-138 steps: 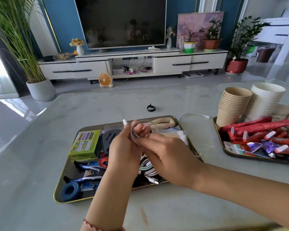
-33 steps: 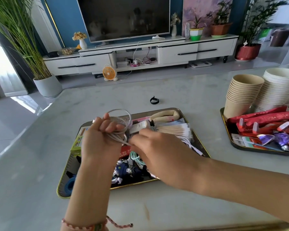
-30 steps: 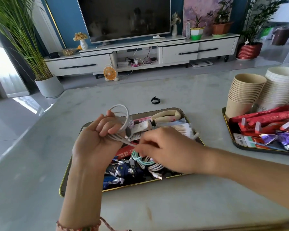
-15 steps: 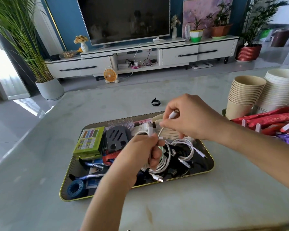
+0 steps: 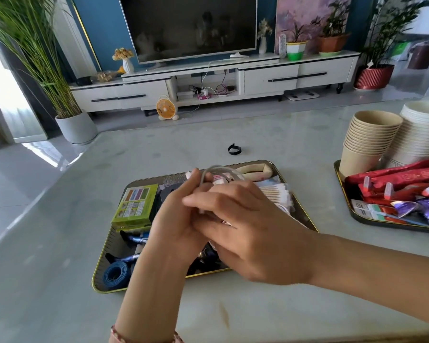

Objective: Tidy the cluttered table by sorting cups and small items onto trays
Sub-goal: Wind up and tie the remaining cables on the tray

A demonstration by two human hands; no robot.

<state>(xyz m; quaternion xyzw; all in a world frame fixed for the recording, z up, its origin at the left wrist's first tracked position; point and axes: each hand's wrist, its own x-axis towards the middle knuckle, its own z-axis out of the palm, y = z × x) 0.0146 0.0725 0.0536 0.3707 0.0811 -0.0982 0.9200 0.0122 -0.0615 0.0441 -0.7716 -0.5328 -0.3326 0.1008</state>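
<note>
Left hand [image 5: 176, 224]: raised over the middle of the tray [image 5: 100, 266], fingers curled round a looped white cable [image 5: 218, 169].
Right hand [image 5: 248, 233]: over the tray's right half, laid across the left fingers (any grip on the cable is hidden).
Left forearm: rises from the tray's near edge.
Right forearm: reaches in from right of the tray.
</note>
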